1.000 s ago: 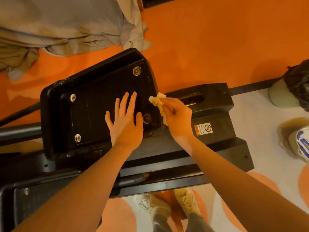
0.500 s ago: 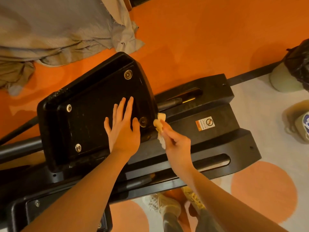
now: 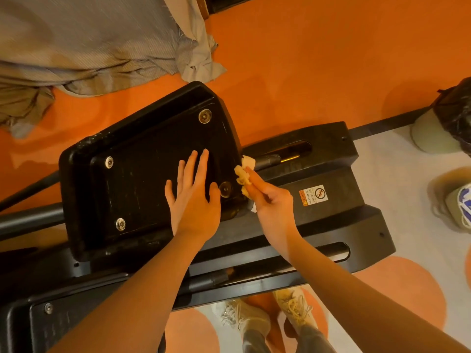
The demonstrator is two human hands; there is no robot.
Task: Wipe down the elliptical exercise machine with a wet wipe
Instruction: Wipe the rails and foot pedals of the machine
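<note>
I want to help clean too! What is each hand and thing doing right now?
left hand: flat, fingers straight, resting on the pedal.
right hand: pinching the wet wipe.
wet wipe: crumpled, pressed against the pedal's right edge.
pedal: tilted, dusty at its far edge.
warning sticker: stuck flat on the black base.

A gym: black elliptical machine [image 3: 318, 179] on orange-dotted floor [image 3: 397, 284].

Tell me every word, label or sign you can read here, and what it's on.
"WARNING" and "NO STEPPING ON SURFACE", beside a crossed-out circle sign: on the warning sticker stuck to the black elliptical machine base.
The pictogram inside the circle is too small to make out.
No other text is visible.
</note>
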